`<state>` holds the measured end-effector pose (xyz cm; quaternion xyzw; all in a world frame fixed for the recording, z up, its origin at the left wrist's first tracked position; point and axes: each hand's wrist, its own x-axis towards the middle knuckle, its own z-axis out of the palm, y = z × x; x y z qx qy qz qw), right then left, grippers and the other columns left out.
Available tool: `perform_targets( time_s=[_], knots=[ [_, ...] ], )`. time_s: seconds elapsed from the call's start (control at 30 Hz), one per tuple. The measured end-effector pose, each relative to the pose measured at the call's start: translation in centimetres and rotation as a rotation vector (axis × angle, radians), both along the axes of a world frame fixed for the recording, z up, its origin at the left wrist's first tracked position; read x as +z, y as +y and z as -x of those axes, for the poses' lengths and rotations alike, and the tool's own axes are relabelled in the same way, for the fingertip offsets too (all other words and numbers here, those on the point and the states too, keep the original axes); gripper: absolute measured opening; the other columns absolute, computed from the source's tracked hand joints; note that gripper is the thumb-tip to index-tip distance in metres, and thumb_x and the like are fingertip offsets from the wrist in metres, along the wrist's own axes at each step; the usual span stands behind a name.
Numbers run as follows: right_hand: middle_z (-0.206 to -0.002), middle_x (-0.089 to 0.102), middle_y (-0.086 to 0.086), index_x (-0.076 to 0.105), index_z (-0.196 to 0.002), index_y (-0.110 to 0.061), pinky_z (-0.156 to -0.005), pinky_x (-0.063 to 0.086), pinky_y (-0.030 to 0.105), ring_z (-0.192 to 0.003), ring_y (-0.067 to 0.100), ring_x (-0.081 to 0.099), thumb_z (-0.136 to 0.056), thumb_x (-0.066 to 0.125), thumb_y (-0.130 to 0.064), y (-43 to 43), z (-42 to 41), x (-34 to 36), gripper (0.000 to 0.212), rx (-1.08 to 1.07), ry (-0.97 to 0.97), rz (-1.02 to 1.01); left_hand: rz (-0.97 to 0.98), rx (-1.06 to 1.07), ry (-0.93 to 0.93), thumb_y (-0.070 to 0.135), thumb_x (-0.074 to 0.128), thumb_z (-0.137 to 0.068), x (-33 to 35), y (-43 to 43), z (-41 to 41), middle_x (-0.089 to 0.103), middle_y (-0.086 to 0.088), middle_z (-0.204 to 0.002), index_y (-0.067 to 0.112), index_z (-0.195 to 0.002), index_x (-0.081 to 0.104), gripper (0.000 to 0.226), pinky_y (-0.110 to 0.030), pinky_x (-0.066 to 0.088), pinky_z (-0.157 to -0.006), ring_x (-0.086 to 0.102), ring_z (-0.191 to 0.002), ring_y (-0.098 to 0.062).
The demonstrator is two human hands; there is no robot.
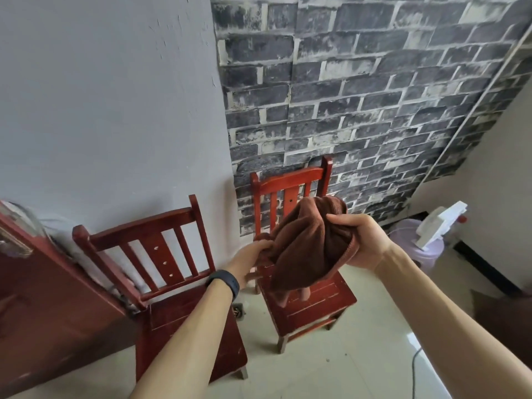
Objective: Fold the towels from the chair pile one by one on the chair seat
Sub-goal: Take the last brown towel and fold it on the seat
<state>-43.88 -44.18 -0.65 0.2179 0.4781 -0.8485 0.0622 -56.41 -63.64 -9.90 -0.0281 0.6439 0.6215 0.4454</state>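
A bunched brown towel (311, 249) hangs over the seat (325, 302) of a red chair, its lower corners dangling close above the slats. The right hand (365, 243) curls its fingers round the bunch, and the left hand (250, 260) pinches the towel's left edge. A second chair (162, 256) stands beside the first, before a grey wall (100, 96) and brick-patterned wallpaper (374, 96), on a pale tiled floor (331, 370).

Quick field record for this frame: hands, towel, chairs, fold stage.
left hand: grips the towel's left edge; black wristband on the wrist
right hand: grips the towel's right side
towel: brown, bunched, held over the right chair's seat
right chair: red wood, back to the brick wall
left chair: red wood, beside it
fold stage: not begun; towel not yet laid flat
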Motion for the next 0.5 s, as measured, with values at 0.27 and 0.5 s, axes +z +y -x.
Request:
perform_targets(
  time_s=[0.27, 0.5],
  knots=[
    [-0.106, 0.071, 0.027, 0.064, -0.113, -0.001, -0.078, 0.061, 0.043, -0.09, 0.035, 0.072, -0.077, 0.071, 0.004, 6.6, -1.8, -4.1, 0.037, 0.009, -0.231, -0.446, 0.039, 0.353, 0.307, 0.019, 0.057, -0.087, 2.6, -2.1, 4.9, 0.068, -0.006, -0.084, 0.016, -0.084, 0.067, 0.01, -0.04, 0.054, -0.09, 0.066, -0.09, -0.024],
    [-0.065, 0.061, 0.006, 0.074, -0.091, -0.009, -0.039, 0.035, 0.019, -0.047, 0.013, 0.05, -0.09, 0.065, -0.022, 8.6, -0.4, -7.1, 0.016, -0.084, -0.433, -1.038, 0.364, 0.038, 0.31, 0.013, 0.068, -0.079, 3.9, -5.5, 6.9, 0.066, -0.008, -0.089, 0.008, -0.095, 0.068, 0.017, -0.032, 0.052, -0.071, 0.064, -0.083, -0.023]
  ],
)
